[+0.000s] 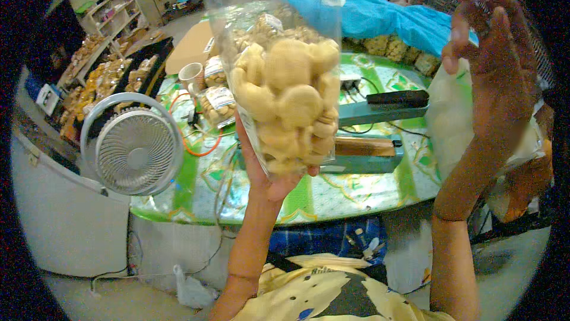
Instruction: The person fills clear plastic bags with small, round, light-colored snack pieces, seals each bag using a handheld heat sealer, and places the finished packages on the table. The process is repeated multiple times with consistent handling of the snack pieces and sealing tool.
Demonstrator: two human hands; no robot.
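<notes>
Above the green patterned table (pixel 356 193), the left hand (pixel 270 172) cups a clear plastic bag of pale round biscuits (pixel 288 95) from below; the right hand (pixel 484 54), empty and part-curled, should steady its open top.

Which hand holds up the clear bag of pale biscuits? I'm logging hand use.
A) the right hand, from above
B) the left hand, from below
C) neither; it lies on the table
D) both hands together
B: the left hand cups the clear bag of biscuits from underneath, while the right hand is raised apart from it.
</notes>
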